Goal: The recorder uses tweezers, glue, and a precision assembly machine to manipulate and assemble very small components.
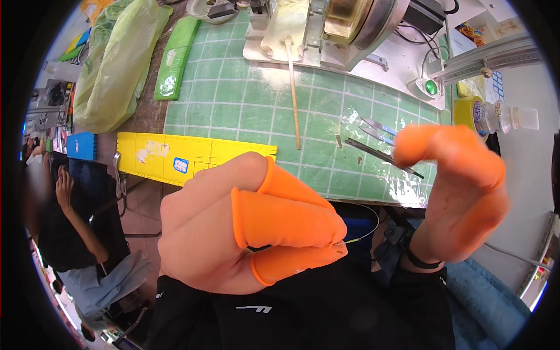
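Near the front edge of the green gridded surface (233, 87), the left hand (254, 221) sits before the black clothing (350, 318), orange covers on its fingers. Key relation: a thin pale strand (353, 240) leaves the left fingertips toward the right, then seems to curve back up toward the surface edge; its long axis near the grip roughly continues the line of the fingers. Left fingers: together, clamped on the strand; whatever else sits between the tips is too small to identify. Left hand nearer; right hand (458, 181) up and to the right, well apart from the strand. Left pose: back of hand at left, fingers extended rightward, tips stacked. Right pose: raised at the surface's right side, fingers curled, tips toward the left, near the silver tweezers (378, 129) and a dark slim tool (382, 156). Right fingers blurred; cannot tell whether closed on anything. Wooden stick (293, 99) farther off, beyond the left hand.
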### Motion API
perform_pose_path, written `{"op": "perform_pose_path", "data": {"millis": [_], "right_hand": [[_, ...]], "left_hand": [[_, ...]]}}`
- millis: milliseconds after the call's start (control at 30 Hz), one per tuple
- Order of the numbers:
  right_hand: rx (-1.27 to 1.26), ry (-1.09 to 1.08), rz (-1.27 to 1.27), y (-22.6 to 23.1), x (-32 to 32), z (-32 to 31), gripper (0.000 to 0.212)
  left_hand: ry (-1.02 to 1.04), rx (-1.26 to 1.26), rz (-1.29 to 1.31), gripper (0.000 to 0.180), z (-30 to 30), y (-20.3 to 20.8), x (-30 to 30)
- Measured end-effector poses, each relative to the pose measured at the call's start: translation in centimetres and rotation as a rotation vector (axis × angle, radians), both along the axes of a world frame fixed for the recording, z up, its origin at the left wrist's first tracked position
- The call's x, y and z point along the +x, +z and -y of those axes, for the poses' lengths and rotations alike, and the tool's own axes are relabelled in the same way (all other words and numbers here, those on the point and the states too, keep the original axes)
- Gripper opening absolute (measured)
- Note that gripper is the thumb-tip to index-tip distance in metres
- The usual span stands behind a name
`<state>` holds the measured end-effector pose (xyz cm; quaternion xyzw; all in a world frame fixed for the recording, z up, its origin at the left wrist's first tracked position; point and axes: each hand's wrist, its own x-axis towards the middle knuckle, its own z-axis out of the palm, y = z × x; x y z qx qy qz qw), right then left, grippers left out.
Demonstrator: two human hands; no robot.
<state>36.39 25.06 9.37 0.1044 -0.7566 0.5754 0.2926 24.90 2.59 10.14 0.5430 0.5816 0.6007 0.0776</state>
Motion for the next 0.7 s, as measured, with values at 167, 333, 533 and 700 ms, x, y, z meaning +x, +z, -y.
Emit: {"op": "perform_pose_path", "data": {"millis": [167, 333, 533, 700], "right_hand": [[0.131, 0.274, -0.015, 0.4, -0.8, 0.6, 0.052], [0.084, 0.228, 0.04, 0.8, -0.3, 2.0, 0.036], [0.129, 0.136, 0.035, 0.9, 0.4, 2.5, 0.028], [0.32, 0.152, 0.086, 1.8, 0.8, 1.5, 0.028]], "left_hand": [[-0.049, -0.016, 0.044, 0.031, 0.1, 0.0, -0.4], [-0.088, -0.03, 0.086, 0.029, 0.2, -0.2, -0.4], [-0.088, -0.042, 0.048, 0.037, 0.6, 0.1, -0.7], [-0.131, -0.102, 0.224, 0.06, 1.2, 0.7, -1.2]]}}
